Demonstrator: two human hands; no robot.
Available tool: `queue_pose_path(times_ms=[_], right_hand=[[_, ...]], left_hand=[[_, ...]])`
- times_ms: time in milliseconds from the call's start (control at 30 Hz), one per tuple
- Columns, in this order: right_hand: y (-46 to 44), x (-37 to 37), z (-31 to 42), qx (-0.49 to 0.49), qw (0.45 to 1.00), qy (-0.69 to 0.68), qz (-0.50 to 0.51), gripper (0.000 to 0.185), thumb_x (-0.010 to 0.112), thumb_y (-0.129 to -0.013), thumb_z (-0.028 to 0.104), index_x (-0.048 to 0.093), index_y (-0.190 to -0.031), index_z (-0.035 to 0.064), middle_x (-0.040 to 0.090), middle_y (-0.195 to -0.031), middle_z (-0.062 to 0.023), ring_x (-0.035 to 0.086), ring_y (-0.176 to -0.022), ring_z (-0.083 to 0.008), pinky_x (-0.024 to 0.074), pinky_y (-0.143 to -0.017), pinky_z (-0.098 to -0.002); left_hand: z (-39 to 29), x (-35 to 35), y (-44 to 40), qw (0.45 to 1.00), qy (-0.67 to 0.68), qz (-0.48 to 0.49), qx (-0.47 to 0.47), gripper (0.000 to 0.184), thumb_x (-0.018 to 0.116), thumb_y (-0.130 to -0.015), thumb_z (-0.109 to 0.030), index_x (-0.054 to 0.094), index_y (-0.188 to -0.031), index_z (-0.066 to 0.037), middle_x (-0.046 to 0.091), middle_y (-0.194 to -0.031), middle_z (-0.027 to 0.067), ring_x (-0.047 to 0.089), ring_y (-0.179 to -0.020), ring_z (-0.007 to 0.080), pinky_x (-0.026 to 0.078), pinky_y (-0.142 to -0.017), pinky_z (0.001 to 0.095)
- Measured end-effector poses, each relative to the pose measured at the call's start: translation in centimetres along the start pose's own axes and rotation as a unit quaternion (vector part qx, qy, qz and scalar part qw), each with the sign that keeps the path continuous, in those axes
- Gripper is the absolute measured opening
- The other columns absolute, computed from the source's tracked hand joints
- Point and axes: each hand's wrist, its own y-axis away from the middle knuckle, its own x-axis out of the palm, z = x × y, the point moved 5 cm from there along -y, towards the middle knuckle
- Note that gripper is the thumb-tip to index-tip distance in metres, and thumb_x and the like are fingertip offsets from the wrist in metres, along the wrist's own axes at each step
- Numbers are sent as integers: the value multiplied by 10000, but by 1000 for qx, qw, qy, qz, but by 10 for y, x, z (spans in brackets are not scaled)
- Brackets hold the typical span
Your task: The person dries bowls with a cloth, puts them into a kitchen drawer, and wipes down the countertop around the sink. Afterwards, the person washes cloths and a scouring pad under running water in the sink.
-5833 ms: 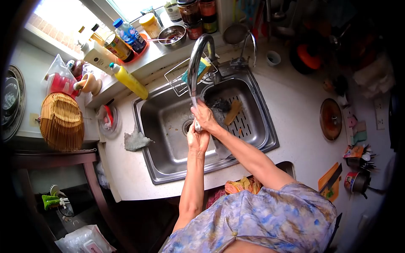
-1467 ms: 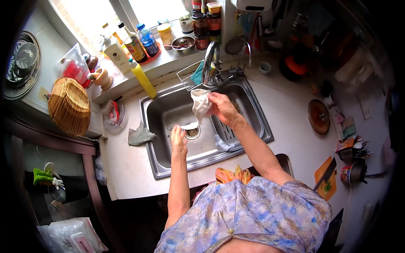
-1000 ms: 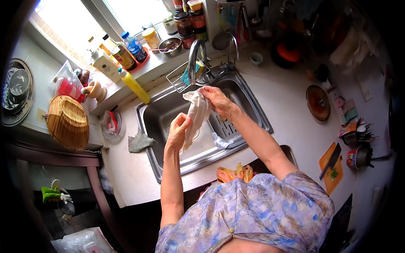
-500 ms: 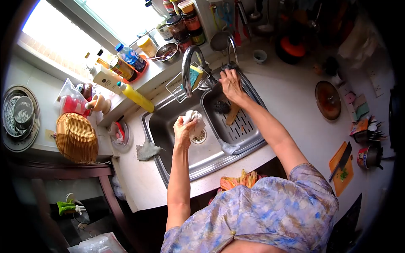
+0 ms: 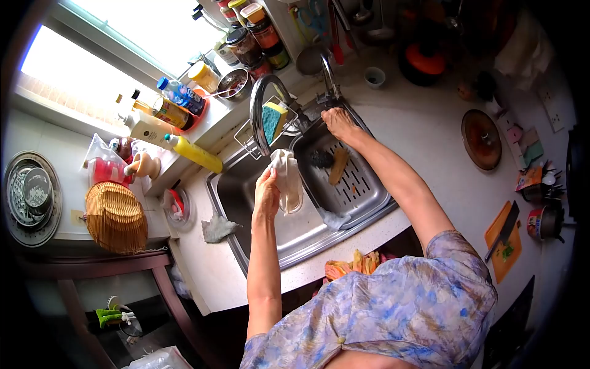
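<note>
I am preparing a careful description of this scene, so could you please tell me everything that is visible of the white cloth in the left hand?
The white cloth is off-white, soft and thin-looking, with creases and folds. Its upper end looks bunched, and the rest hangs loosely downward. The fingers of the left hand hold it along one side. It hangs above the left basin, close to the tap; whether they touch, or how wet it is, I cannot tell.

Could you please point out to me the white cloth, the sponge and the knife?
White cloth (image 5: 289, 184): head view, on the middle of its hanging fabric.
Sponge (image 5: 271, 122): head view, on its teal face.
Knife (image 5: 506, 226): head view, on its dark blade.
</note>
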Motion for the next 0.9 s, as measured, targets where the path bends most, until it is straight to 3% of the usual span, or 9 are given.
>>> queue_pose_path(times_ms=[167,467,567,633,667,700,767,800,900], right_hand=[[8,5,2,-31,998,18,-57,238,379,-846,169,526,-714,38,540,-623,-170,545,-614,-351,419,-557,-440],[11,11,-1,18,1000,-21,9,191,381,-837,164,519,-774,47,505,-639,-152,524,-649,-329,397,-580,-435],[14,3,7,6,999,-26,-35,225,376,-849,179,524,-754,39,526,-634,-141,533,-651,-327,404,-579,-430],[18,-16,29,44,990,51,-122,279,349,-873,200,525,-731,36,570,-669,-126,549,-675,-318,419,-597,-422],[17,-16,38,129,991,-10,-27,279,415,-883,245,535,-744,36,594,-684,-124,563,-647,-309,441,-588,-416],[15,-39,67,123,992,-33,18,276,524,-849,296,545,-769,34,591,-655,-145,572,-597,-311,453,-558,-409],[25,-25,100,103,974,-201,-18,471,556,-796,480,528,-680,24,573,-632,-199,581,-614,-350,464,-564,-432],[26,-21,113,165,948,-258,88,517,617,-731,512,541,-676,4,573,-645,-220,586,-603,-364,476,-589,-422],[30,-3,131,147,896,-405,106,366,632,-778,343,558,-678,-2,565,-598,-107,526,-541,-156,420,-519,-319]], left_hand=[[-6,12,2,1000,11,-6,1,284,422,-923,-137,493,-1164,-5,574,-1102,106,578,-980,200,474,-847,333],[-1,1,-6,1000,23,1,-4,259,433,-915,-119,505,-1139,-10,580,-1082,93,573,-984,190,455,-887,329],[3,-4,-9,1000,27,4,-8,258,431,-916,-118,506,-1138,-9,580,-1083,87,570,-989,187,453,-884,326],[1,2,-3,999,29,0,-12,258,430,-917,-117,505,-1139,-8,580,-1084,87,570,-990,187,452,-885,325],[-1,4,-2,999,32,-4,-15,259,429,-917,-116,504,-1140,-7,580,-1085,86,569,-992,187,451,-886,323],[0,3,-3,999,33,-5,-14,259,429,-917,-116,504,-1140,-7,580,-1085,86,569,-992,187,451,-886,323],[4,0,-4,999,45,7,0,263,428,-915,-98,498,-1150,-6,579,-1084,86,576,-971,183,452,-883,320],[5,0,-3,999,46,6,-1,263,428,-915,-98,498,-1150,-6,579,-1084,86,576,-971,183,452,-883,320],[2,-4,3,1000,-4,18,11,252,446,-905,-77,510,-1135,2,587,-1057,77,582,-937,168,453,-863,302]])
